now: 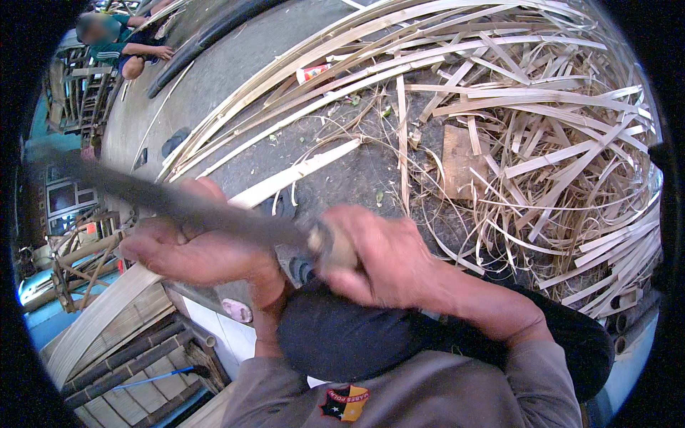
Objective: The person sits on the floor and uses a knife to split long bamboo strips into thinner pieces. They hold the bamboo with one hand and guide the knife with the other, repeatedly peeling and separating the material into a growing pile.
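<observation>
My right hand (389,253) is closed round the pale handle of a large knife (193,208). Its long dark blade, smeared by motion, reaches left across my left hand (203,257). That hand is closed on a pale split bamboo strip (307,171), partly hidden behind the blade. One end of the strip points up and right over the floor. Past my left hand, a wide pale strip (107,314) curves down to the lower left; whether it is the same piece I cannot tell. The blade passes close over the strip; contact is unclear.
Long bamboo strips (285,78) and a tangled heap of shavings (556,157) cover the floor ahead and right. A bamboo bench (121,360) stands at lower left. At upper left another person (118,43) crouches by a long dark pole (207,43).
</observation>
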{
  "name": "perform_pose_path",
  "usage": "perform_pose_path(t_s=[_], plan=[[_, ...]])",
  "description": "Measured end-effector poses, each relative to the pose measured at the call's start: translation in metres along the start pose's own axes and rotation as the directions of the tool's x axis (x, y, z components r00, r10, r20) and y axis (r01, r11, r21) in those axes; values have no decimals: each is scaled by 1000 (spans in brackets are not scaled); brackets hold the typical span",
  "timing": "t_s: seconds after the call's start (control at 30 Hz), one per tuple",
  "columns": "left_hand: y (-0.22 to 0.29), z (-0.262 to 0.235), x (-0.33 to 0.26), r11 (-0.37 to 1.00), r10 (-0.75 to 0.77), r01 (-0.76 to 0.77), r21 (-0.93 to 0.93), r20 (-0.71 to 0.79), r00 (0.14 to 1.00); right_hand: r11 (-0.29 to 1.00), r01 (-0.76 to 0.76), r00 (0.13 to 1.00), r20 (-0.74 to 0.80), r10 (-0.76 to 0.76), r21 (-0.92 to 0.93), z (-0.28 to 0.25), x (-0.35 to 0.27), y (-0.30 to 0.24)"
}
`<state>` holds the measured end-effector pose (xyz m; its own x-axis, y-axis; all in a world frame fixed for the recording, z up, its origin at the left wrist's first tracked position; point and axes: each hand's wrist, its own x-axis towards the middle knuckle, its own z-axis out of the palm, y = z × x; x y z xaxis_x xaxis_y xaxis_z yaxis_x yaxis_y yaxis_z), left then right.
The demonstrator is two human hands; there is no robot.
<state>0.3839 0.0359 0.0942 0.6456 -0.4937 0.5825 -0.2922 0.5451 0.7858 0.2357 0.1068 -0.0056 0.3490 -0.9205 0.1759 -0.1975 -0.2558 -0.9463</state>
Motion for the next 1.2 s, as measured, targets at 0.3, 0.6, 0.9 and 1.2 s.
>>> perform_pose_path(t_s=[0.3, 0.6, 0.9, 1.2], plan=[[5, -1, -3, 989, 68, -47, -141, 149, 987, 985, -54, 999, 5, 53, 162, -13, 6, 3], [5, -1, -4, 995, 54, -48, -84, 72, 996, 970, -231, 962, 167, 216, 73, 7, 1, 7], [3, -4, -1, 997, 83, -83, -11, 81, 993, 961, -275, 951, 141, 274, -14, 12, 7, 3], [4, -5, -4, 996, 79, -71, -63, 152, 985, 891, -406, 882, 168, 440, -203, 0, 17, 11]])
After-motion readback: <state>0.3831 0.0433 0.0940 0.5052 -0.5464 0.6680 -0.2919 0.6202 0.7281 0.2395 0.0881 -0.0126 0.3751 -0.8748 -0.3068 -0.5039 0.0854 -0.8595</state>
